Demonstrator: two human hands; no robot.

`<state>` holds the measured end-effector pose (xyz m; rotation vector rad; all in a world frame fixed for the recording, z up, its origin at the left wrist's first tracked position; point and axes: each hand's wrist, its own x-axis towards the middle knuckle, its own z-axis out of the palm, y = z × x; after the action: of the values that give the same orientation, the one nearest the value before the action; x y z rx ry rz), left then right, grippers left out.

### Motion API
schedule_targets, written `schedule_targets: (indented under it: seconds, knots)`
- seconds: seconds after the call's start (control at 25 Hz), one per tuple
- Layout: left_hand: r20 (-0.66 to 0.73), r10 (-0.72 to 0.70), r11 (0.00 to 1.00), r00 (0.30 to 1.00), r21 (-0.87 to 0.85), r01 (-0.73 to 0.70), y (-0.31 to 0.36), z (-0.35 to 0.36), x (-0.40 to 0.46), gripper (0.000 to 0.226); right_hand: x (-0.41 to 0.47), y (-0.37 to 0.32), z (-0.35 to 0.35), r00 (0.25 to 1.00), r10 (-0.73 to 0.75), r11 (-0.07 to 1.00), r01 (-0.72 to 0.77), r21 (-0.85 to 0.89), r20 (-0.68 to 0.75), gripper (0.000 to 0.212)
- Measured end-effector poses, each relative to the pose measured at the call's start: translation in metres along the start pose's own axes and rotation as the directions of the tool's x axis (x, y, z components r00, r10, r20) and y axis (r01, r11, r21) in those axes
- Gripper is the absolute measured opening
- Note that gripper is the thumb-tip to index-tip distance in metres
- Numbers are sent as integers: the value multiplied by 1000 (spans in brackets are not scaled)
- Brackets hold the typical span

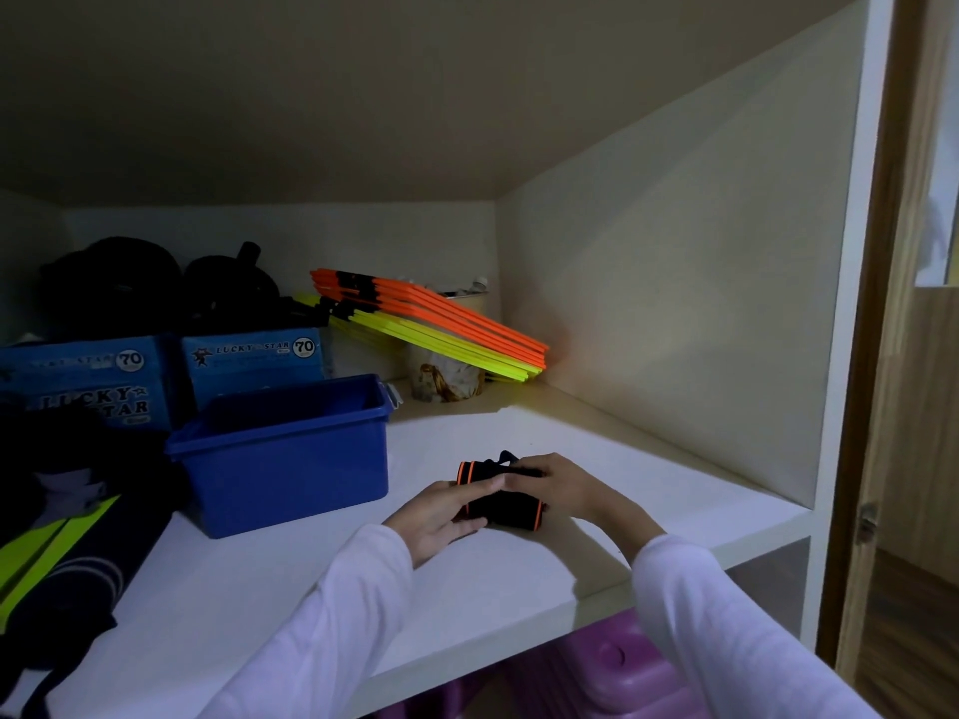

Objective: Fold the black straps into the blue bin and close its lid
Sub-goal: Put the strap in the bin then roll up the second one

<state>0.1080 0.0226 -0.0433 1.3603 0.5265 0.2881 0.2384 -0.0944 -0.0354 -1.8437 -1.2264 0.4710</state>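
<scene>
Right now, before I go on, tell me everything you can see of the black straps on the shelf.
The black straps look like soft fabric with thin orange edging, gathered into a compact bundle. The bundle lies on the white shelf, to the right of the open blue bin and apart from it. Both hands hold it: the left hand covers its near left side with fingers over the top, and the right hand grips its right end. A small black loop sticks up at the back.
</scene>
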Motion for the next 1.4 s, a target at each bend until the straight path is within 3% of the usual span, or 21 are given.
schedule_targets:
  seconds: [0.12, 0.2, 0.28, 0.4, 0.52, 0.64, 0.76, 0.92, 1.08, 1.2, 1.32, 1.4]
  knots:
    - [8, 6, 993, 1000, 119, -7, -6, 1, -2, 9, -1, 7, 0, 999, 40, 992, -36, 123, -28, 40]
    - [9, 18, 989, 1000, 147, -19, -6, 2, -3, 24, -2, 12, 0, 998, 54, 977, -48, 206, -26, 43]
    - [32, 6, 995, 999, 96, -9, -2, 2, -3, 36, -1, 14, 0, 997, 76, 954, -68, 292, -14, 49]
    - [97, 16, 999, 995, 30, -18, 3, -2, -8, 31, 0, 8, 2, 997, 72, 934, -77, 348, 27, 51]
    - [78, 111, 994, 991, -16, -110, 2, -12, -15, 35, 4, -11, 8, 999, 18, 936, -30, 350, 36, 49]
    - [-48, 270, 960, 962, -68, -273, 15, -20, -26, 33, 15, -41, 16, 999, -35, 912, 29, 409, 7, 45]
    - [-197, 409, 900, 891, -72, -429, 35, -34, -35, 30, 28, -74, 26, 996, -93, 877, 83, 474, -2, 42]
    - [-341, 493, 828, 800, -97, -552, 56, -67, -44, 34, 52, -104, 47, 974, -179, 844, 78, 530, 141, 48]
    - [-399, 533, 814, 746, 1, -581, 72, -98, -45, 41, 78, -129, 67, 959, -232, 754, 69, 653, 166, 22]
    - [-447, 547, 829, 708, 168, -534, 85, -117, -39, 33, 105, -142, 77, 971, -205, 704, 61, 708, 120, 23]
    - [-615, 600, 797, 512, 405, -449, 105, -140, -30, 30, 135, -154, 82, 996, -91, 638, 39, 769, 24, 17]
    - [-688, 614, 789, 386, 530, -311, 119, -159, -25, 31, 154, -155, 83, 999, -2, 659, 34, 752, -44, 20]
